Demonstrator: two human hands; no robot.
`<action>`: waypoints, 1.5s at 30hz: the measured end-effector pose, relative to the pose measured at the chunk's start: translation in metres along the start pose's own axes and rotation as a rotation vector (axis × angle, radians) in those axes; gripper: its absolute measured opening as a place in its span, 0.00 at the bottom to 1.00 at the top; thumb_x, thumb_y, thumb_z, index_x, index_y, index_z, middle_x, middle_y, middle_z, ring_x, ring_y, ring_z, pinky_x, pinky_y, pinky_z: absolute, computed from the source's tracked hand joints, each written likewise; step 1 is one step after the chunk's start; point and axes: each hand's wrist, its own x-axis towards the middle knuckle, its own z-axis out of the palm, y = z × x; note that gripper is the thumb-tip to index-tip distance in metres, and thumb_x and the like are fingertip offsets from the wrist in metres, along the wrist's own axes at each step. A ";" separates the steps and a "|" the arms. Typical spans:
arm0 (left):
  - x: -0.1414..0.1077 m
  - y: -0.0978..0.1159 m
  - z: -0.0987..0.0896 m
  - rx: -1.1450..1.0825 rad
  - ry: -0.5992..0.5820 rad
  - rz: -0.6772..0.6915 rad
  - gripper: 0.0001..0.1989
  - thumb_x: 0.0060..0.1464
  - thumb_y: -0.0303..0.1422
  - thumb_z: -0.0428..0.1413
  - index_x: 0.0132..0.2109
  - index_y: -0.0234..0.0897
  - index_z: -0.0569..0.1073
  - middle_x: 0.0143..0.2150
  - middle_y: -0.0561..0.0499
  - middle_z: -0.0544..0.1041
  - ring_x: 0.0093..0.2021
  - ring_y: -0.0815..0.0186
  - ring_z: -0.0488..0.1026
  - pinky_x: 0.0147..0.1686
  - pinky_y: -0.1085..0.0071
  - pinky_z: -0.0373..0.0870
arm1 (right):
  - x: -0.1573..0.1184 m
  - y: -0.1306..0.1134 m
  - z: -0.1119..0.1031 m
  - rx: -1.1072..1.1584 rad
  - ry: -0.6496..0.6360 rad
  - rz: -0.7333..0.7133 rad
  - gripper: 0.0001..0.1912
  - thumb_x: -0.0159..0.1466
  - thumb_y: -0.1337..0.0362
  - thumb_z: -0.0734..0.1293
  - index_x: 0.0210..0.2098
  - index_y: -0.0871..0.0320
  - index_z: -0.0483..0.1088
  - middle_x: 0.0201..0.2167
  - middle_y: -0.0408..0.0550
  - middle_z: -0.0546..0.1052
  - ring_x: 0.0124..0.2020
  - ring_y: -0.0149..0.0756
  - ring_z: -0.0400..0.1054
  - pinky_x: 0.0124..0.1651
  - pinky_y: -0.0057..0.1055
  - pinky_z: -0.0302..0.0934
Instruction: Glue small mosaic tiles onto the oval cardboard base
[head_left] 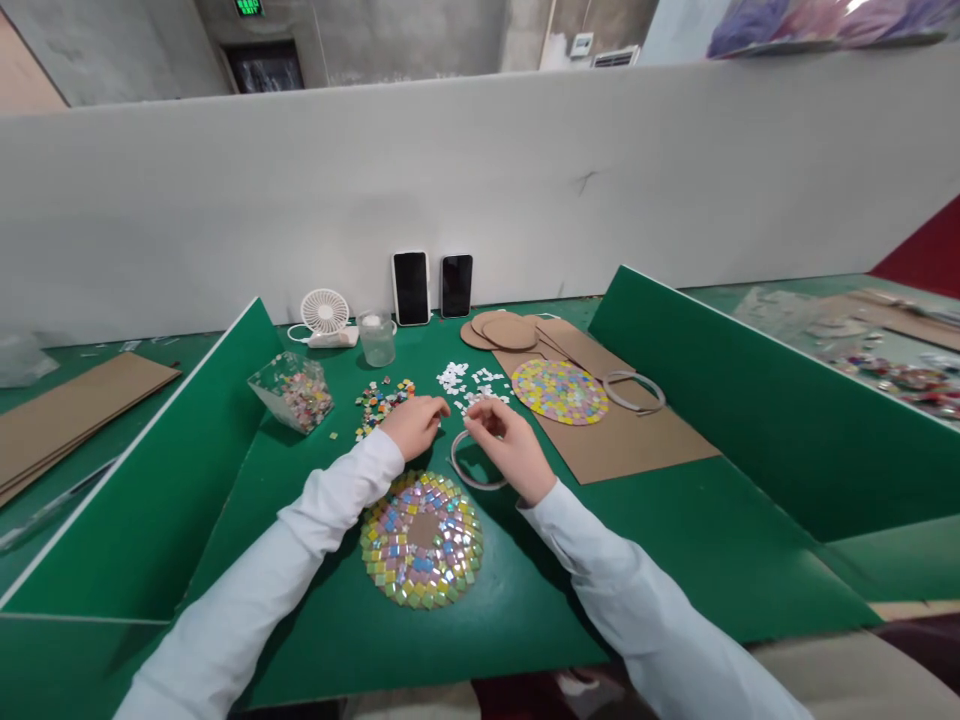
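Observation:
My left hand [416,427] is curled with thumb and fingertips together beside a pile of small coloured mosaic tiles [375,405]; what it pinches, if anything, is too small to tell. Opposite it, my right hand [514,448] is also closed in a pinch, near small white pieces [480,385] and above a thin whitish ring [480,480]. Its fingertips hide whatever they hold. Nearer to me lies a round mosaic disc [386,548], covered in shiny yellow, pink and blue tiles around a bare brown centre.
At left stands a clear box [281,400] of tiles. A small fan [325,312], a glass jar [377,343] and two phones [411,290] stand at the back. Cardboard [622,455] at right carries a tiled disc [561,390] and another ring [660,393]. Green dividers [750,380] flank the space.

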 end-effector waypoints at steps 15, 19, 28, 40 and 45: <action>-0.085 -0.016 -0.003 0.003 0.535 -0.027 0.09 0.52 0.28 0.41 0.35 0.36 0.66 0.32 0.49 0.73 0.33 0.68 0.69 0.34 0.72 0.65 | -0.041 -0.018 0.025 -0.400 -0.566 -0.362 0.03 0.51 0.70 0.63 0.27 0.58 0.66 0.32 0.48 0.66 0.37 0.35 0.56 0.41 0.34 0.54; -0.086 -0.015 -0.001 0.024 0.524 0.003 0.09 0.52 0.29 0.41 0.35 0.36 0.66 0.32 0.49 0.73 0.33 0.68 0.69 0.34 0.71 0.65 | -0.044 -0.018 0.028 -0.421 -0.585 -0.374 0.03 0.51 0.70 0.63 0.27 0.58 0.67 0.32 0.48 0.66 0.37 0.36 0.55 0.41 0.35 0.54; -0.086 -0.013 0.002 0.023 0.482 0.042 0.09 0.52 0.28 0.41 0.35 0.34 0.66 0.31 0.48 0.73 0.33 0.67 0.69 0.34 0.71 0.65 | -0.046 -0.017 0.030 -0.461 -0.581 -0.384 0.03 0.51 0.70 0.63 0.28 0.60 0.66 0.31 0.49 0.66 0.36 0.35 0.55 0.40 0.34 0.54; -0.086 -0.015 0.004 0.015 0.462 0.032 0.10 0.52 0.28 0.41 0.35 0.35 0.66 0.32 0.48 0.73 0.33 0.67 0.70 0.34 0.70 0.66 | -0.046 -0.016 0.031 -0.506 -0.572 -0.397 0.03 0.52 0.69 0.63 0.28 0.59 0.66 0.31 0.48 0.66 0.36 0.35 0.56 0.39 0.34 0.54; -0.086 -0.016 0.005 0.020 0.464 0.039 0.10 0.52 0.29 0.41 0.35 0.35 0.67 0.32 0.48 0.74 0.34 0.67 0.70 0.35 0.71 0.66 | -0.047 -0.017 0.031 -0.539 -0.572 -0.475 0.03 0.53 0.68 0.61 0.27 0.59 0.67 0.31 0.49 0.67 0.35 0.35 0.56 0.38 0.33 0.54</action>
